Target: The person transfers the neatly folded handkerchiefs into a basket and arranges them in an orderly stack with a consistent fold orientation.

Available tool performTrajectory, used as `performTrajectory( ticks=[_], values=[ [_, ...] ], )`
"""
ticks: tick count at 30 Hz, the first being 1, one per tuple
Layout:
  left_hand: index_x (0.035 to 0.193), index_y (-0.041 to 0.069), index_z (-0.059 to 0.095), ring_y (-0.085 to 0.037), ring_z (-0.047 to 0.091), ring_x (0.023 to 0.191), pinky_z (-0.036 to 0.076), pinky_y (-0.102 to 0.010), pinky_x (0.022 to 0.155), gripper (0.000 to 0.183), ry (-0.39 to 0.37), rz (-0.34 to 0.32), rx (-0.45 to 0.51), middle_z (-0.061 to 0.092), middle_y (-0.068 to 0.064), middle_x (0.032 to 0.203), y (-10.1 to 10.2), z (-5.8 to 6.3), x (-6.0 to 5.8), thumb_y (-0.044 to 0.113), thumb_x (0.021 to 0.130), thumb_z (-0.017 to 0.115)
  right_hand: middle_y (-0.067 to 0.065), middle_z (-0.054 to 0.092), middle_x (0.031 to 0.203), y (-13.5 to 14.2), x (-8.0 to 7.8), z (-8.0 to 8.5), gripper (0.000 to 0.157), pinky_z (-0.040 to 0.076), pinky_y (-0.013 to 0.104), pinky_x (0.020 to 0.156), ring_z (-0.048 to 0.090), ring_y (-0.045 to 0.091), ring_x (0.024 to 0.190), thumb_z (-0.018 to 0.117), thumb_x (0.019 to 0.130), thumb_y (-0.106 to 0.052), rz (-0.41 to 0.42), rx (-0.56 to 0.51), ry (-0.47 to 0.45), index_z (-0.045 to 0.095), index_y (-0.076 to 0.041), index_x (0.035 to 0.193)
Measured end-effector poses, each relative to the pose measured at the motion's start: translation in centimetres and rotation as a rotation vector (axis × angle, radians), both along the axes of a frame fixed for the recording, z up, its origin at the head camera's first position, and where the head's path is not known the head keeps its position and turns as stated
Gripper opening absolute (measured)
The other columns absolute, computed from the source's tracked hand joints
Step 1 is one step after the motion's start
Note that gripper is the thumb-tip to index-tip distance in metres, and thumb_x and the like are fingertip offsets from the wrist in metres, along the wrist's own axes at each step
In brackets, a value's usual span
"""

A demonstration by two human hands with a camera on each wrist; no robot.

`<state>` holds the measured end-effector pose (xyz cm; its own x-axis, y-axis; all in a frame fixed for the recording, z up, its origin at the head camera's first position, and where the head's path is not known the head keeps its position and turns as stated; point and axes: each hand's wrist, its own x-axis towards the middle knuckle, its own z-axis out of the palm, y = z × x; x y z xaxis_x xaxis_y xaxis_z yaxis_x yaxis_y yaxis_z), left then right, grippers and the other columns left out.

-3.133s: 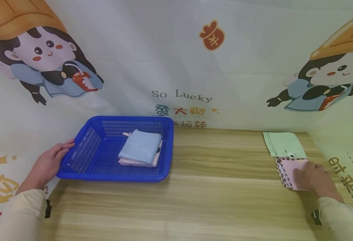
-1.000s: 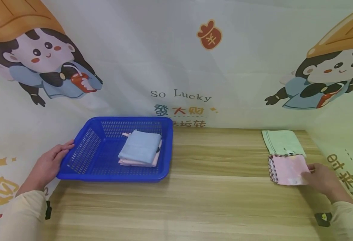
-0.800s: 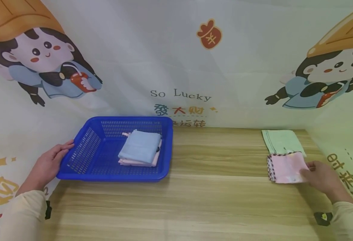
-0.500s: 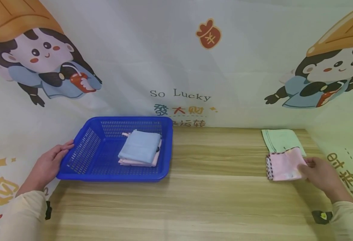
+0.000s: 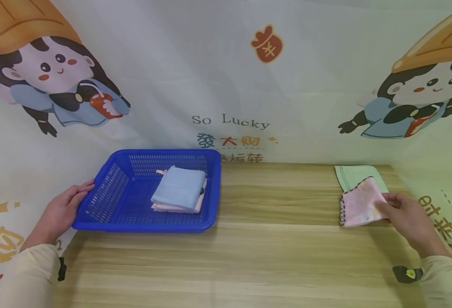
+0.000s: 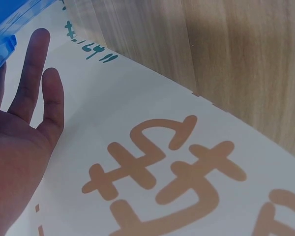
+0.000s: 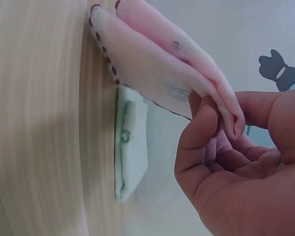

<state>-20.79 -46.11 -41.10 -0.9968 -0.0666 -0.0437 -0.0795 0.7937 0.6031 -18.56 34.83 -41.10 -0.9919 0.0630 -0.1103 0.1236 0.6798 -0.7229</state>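
Observation:
My left hand [image 5: 61, 209] holds the left rim of a blue plastic basket [image 5: 122, 229]. Two of its fingers show fairly straight below the basket's edge in the left wrist view; the thumb is out of sight there. Inside the basket, a folded light-blue towel [image 5: 179, 188] lies on a pink one [image 5: 172, 209]. At the right, my right hand [image 5: 408, 218] pinches the edge of a folded pink towel [image 7: 152, 59] with a dark checked border, thumb against fingers. This towel is tilted, its far side low near the table. Behind it lies a folded green towel [image 5: 358, 173], partly covered from the head view.
The wood-grain table [image 5: 249, 256] spans between printed white cloth walls [image 5: 307, 85] at the back and both sides. Small black objects [image 5: 406, 273] show beside each sleeve.
My right hand has gone from resting on the pink towel to pinching its right edge. That edge has risen and the towel has shifted slightly left and back. Basket and left hand stay put.

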Motion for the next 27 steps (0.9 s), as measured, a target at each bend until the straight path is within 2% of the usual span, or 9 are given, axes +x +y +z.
performTrajectory(
  ticks=[5,9,12,15,21,27],
  values=[
    [0.157,0.006,0.034,-0.059,0.016,0.151,0.02,-0.081,0.112,0.064,-0.019,0.009,0.012,0.021,-0.02,0.168,0.1,0.0,0.0,0.048,0.111,0.018,0.033,0.06,0.131,-0.7,-0.1,0.0,0.067,0.061,0.024,0.071,0.065,-0.007,0.077,0.05,0.107,-0.039,-0.035,-0.024,0.022,0.04,0.016,0.144],
    [0.157,0.006,0.034,-0.059,0.016,0.151,0.02,-0.081,0.112,0.065,-0.021,0.007,0.012,0.021,-0.02,0.168,0.1,0.0,0.0,0.049,0.111,0.018,0.004,0.068,0.114,-1.2,-0.2,0.3,0.069,0.062,0.023,0.072,0.066,-0.006,0.079,0.052,0.106,-0.042,-0.046,-0.062,0.035,0.041,0.014,0.145],
    [0.157,0.005,0.035,-0.059,0.016,0.151,0.021,-0.081,0.112,0.063,-0.008,0.001,0.007,0.021,-0.02,0.168,0.1,0.0,0.1,0.047,0.112,0.019,-0.019,0.062,0.103,-1.5,-0.4,0.5,0.072,0.062,0.022,0.073,0.065,-0.007,0.081,0.052,0.106,-0.043,-0.041,-0.11,0.041,0.038,0.015,0.146],
    [0.156,0.005,0.036,-0.059,0.017,0.151,0.021,-0.081,0.112,0.063,-0.005,0.004,0.006,0.022,-0.02,0.167,0.1,0.0,0.1,0.046,0.112,0.019,-0.03,0.058,0.095,-1.8,-0.6,0.7,0.071,0.062,0.021,0.074,0.065,-0.007,0.082,0.052,0.106,-0.04,-0.036,-0.17,0.051,0.036,0.016,0.147],
    [0.157,0.006,0.034,-0.058,0.015,0.151,0.02,-0.081,0.112,0.064,-0.029,0.013,0.027,0.02,-0.019,0.168,0.2,0.1,0.1,0.048,0.111,0.019,-0.033,0.061,0.091,-2.5,-0.7,0.7,0.068,0.061,0.019,0.074,0.066,-0.006,0.082,0.052,0.106,-0.035,-0.035,-0.269,0.078,0.034,0.018,0.146],
    [0.158,0.007,0.033,-0.058,0.014,0.152,0.019,-0.081,0.112,0.065,-0.035,0.017,0.034,0.019,-0.019,0.169,0.2,0.1,0.0,0.049,0.111,0.019,-0.028,0.06,0.096,-3.0,-1.0,0.8,0.071,0.06,0.017,0.078,0.063,-0.008,0.087,0.05,0.107,-0.039,-0.026,-0.301,0.059,0.032,0.015,0.148]
  ],
)
